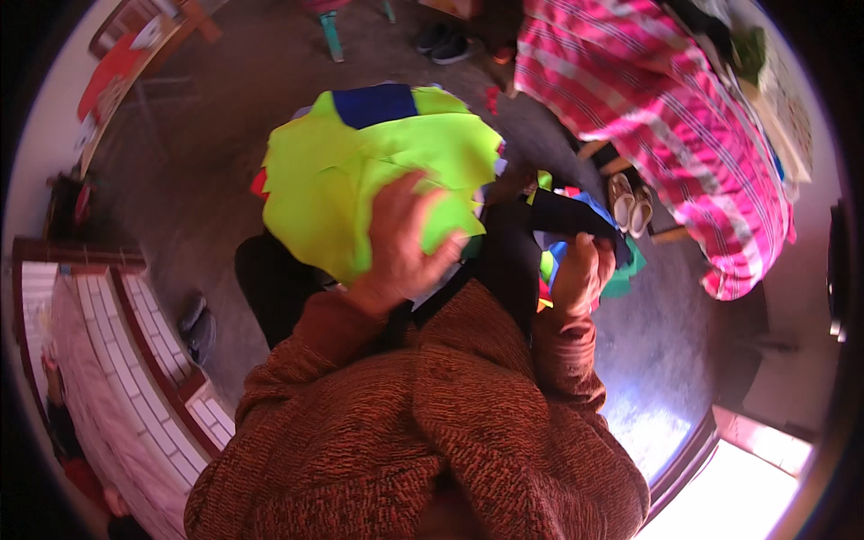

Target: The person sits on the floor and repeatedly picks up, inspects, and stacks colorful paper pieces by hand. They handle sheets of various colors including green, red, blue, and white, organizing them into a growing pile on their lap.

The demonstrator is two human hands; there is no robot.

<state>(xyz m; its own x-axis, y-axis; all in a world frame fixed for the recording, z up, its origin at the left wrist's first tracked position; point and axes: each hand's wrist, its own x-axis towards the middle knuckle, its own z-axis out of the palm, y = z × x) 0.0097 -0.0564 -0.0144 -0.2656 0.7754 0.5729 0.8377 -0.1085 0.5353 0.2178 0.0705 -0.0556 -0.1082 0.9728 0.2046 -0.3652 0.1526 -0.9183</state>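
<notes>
A large heap of cloth pieces stands in front of me, bright yellow-green fabric (315, 198) on top and a dark blue piece (376, 105) at its far edge. Over the near right part of the yellow-green fabric is my left hand (402, 238), fingers spread and slightly blurred; whether it touches the cloth I cannot tell. My right hand (583, 274) pinches the near edge of a dark cloth piece (576, 214). Below that piece lies a smaller pile of colourful scraps, with a green scrap (623, 279) showing at its right side.
A pink checked cloth (621, 108) covers furniture at the far right, with pale shoes (630, 205) beside it. Dark shoes (445, 43) lie at the far side, another dark pair (198, 328) at left. A teal stool leg (332, 38) stands far off. Bright light enters lower right.
</notes>
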